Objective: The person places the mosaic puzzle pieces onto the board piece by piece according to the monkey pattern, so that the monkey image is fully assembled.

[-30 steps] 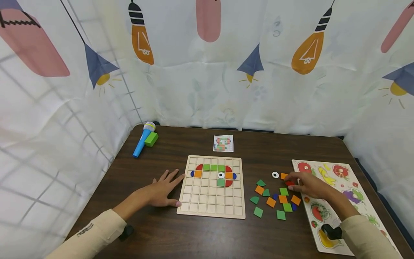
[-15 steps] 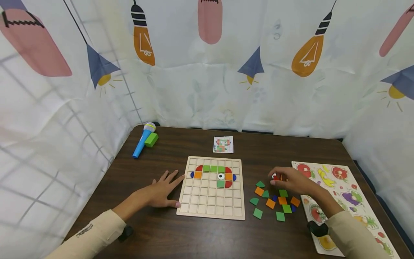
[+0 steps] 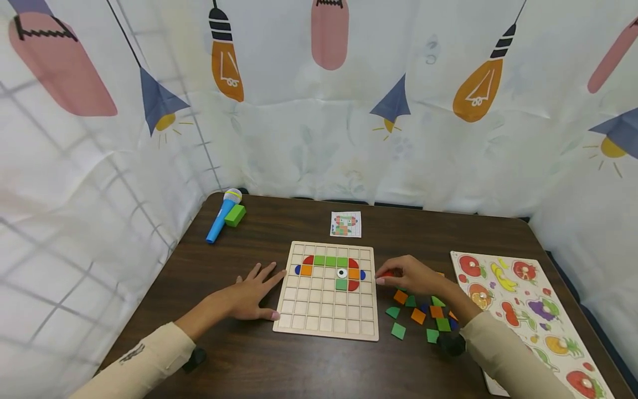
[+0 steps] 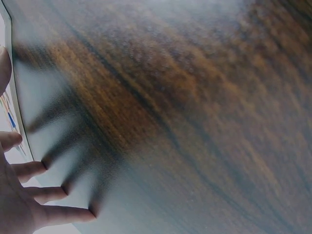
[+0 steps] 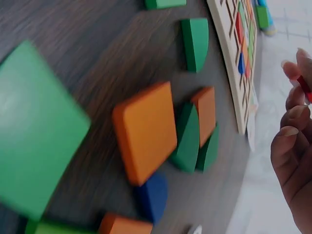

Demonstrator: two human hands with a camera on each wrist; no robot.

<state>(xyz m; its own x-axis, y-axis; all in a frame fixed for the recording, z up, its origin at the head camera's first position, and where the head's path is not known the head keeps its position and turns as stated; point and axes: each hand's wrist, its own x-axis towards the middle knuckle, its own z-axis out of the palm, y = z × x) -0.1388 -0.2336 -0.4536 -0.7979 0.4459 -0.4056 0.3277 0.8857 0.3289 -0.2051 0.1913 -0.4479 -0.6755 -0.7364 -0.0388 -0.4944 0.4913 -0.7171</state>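
Observation:
A pale wooden grid board [image 3: 314, 310] lies on the table with red, green, orange and blue pieces and one round eye piece [image 3: 341, 273] set in its upper cells. My left hand [image 3: 254, 293] rests flat with fingers spread, its thumb and index fingertips at the board's left edge. Just off the board's right edge, my right hand [image 3: 411, 275] pinches a red piece [image 3: 387, 274] between thumb and fingers. In the right wrist view the red piece [image 5: 304, 88] shows only partly, at the frame's edge. Green, orange and blue loose pieces [image 3: 418, 316] lie below that hand.
A small printed pattern card [image 3: 346, 224] lies behind the board. At the far left are a blue toy microphone [image 3: 221, 219] and a green block [image 3: 235, 215]. A fruit picture puzzle board [image 3: 538, 316] lies at the right, partly under the right forearm.
My right hand has moved left from the loose pieces by the fruit puzzle to the grid board's right edge, carrying the red piece. The left hand has stayed in place.

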